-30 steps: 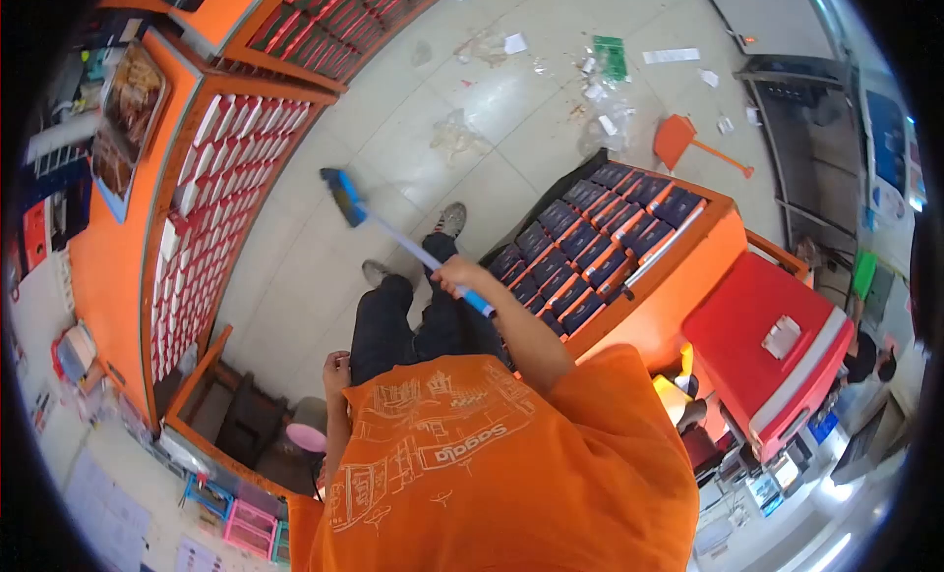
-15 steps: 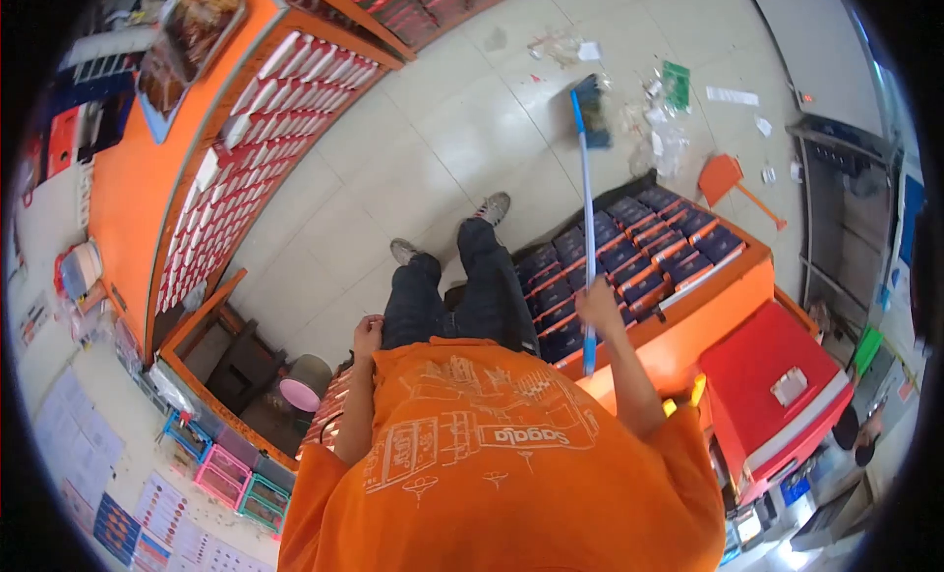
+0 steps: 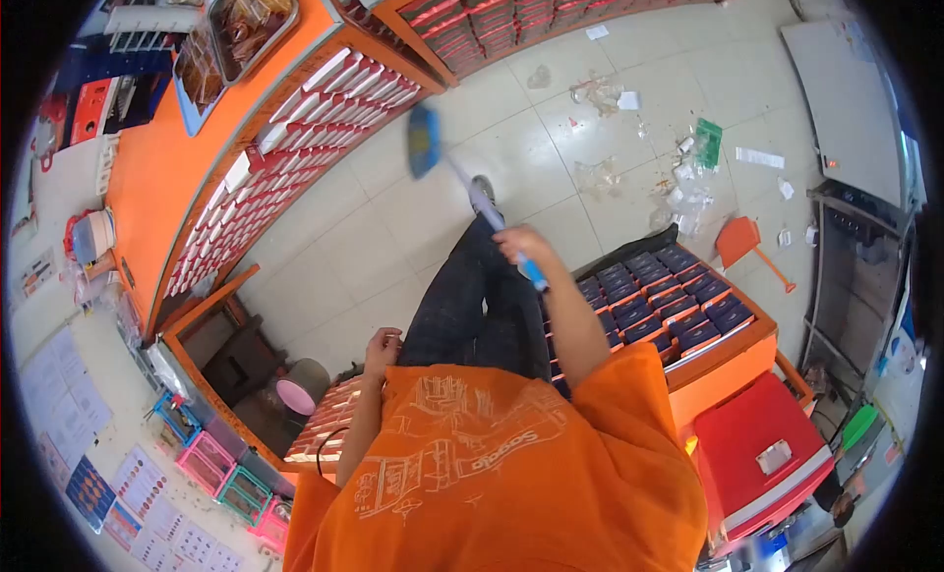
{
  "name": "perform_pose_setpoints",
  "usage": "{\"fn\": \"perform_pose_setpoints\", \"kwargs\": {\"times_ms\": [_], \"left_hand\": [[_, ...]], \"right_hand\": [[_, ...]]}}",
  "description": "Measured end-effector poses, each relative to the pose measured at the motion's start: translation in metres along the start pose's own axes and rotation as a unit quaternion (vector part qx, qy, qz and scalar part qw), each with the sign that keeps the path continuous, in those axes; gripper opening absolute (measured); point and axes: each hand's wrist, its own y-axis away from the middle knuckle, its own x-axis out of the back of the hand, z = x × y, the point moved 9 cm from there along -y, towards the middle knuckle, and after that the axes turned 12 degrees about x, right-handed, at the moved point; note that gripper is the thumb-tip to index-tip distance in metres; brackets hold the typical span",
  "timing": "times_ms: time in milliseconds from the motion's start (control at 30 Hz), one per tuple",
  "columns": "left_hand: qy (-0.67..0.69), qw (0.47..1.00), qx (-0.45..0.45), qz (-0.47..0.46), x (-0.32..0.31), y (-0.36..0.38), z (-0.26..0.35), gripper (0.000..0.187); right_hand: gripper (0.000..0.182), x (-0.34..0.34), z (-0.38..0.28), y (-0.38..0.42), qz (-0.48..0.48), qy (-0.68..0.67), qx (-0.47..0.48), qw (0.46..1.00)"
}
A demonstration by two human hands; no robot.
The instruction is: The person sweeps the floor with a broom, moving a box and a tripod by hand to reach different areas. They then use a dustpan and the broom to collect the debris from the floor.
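Note:
My right hand [image 3: 521, 246] is wrapped round the upper part of a broom's handle [image 3: 479, 193], whose blue end sticks out below my fist. The broom's head [image 3: 424, 142], blue with dark bristles, is blurred by motion near the foot of the left shelf. My left hand [image 3: 382, 352] hangs beside my left thigh, its fingers loosely bent and apart, with nothing seen in it. Litter lies on the tiles to the right of the broom: clear plastic scraps [image 3: 696, 210], a green packet [image 3: 707, 143] and a white paper strip [image 3: 760, 157]. An orange dustpan [image 3: 737, 241] rests near them.
A low orange case of dark boxes [image 3: 644, 307] stands close at my right, with a red lidded box [image 3: 767, 454] behind it. Orange shelving with red-and-white boxes [image 3: 295, 149] runs along the left. A pink-topped bin [image 3: 300, 385] is at lower left; a grey cabinet [image 3: 848, 110] stands far right.
My right hand has swung the broom from the right side across to the left, off the litter. One leg has stepped forward, and the view has shifted.

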Motion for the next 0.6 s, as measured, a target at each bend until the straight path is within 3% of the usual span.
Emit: {"fn": "perform_pose_setpoints", "kwargs": {"times_ms": [33, 100, 167, 200, 233, 300, 333, 367, 500, 567, 600], "left_hand": [[0.011, 1.000, -0.002, -0.002, -0.003, -0.013, -0.005, 0.016], [-0.007, 0.998, -0.055, -0.013, -0.007, -0.032, 0.002, 0.017], [-0.048, 0.998, -0.033, -0.011, -0.012, -0.062, 0.015, 0.018], [-0.103, 0.995, -0.001, -0.009, -0.015, -0.070, 0.017, 0.019], [-0.125, 0.991, -0.036, 0.018, -0.009, -0.058, 0.051, 0.019], [-0.109, 0.981, -0.142, 0.070, -0.002, -0.051, 0.141, 0.020], [-0.077, 0.973, -0.199, 0.085, -0.005, -0.047, 0.170, 0.020], [-0.082, 0.980, -0.178, 0.036, -0.019, -0.041, 0.198, 0.021], [-0.100, 0.965, -0.210, -0.124, -0.097, -0.040, 0.288, 0.028], [-0.070, 0.967, -0.169, -0.177, -0.128, -0.047, 0.302, 0.032], [-0.033, 0.972, -0.087, -0.214, -0.138, -0.045, 0.302, 0.035]], "right_hand": [[0.020, 0.019, -0.039, 0.020, 0.028, 0.054, 0.017, 0.998], [0.020, 0.051, -0.074, 0.059, 0.107, 0.297, -0.009, 0.949], [0.021, 0.034, -0.109, 0.096, 0.069, 0.509, 0.077, 0.854], [0.022, 0.022, -0.118, 0.119, 0.062, 0.524, 0.048, 0.848], [0.025, 0.012, -0.128, 0.136, 0.056, 0.541, 0.022, 0.839], [0.029, 0.009, -0.146, 0.167, 0.132, 0.621, 0.080, 0.768], [0.031, -0.021, -0.171, 0.189, 0.149, 0.582, 0.044, 0.798], [0.033, -0.053, -0.194, 0.215, 0.167, 0.539, 0.005, 0.826], [0.032, -0.081, -0.216, 0.208, 0.135, 0.638, 0.053, 0.756], [0.031, -0.120, -0.233, 0.201, 0.069, 0.528, 0.009, 0.846], [0.032, -0.093, -0.212, 0.184, 0.080, 0.551, 0.046, 0.830]]}}
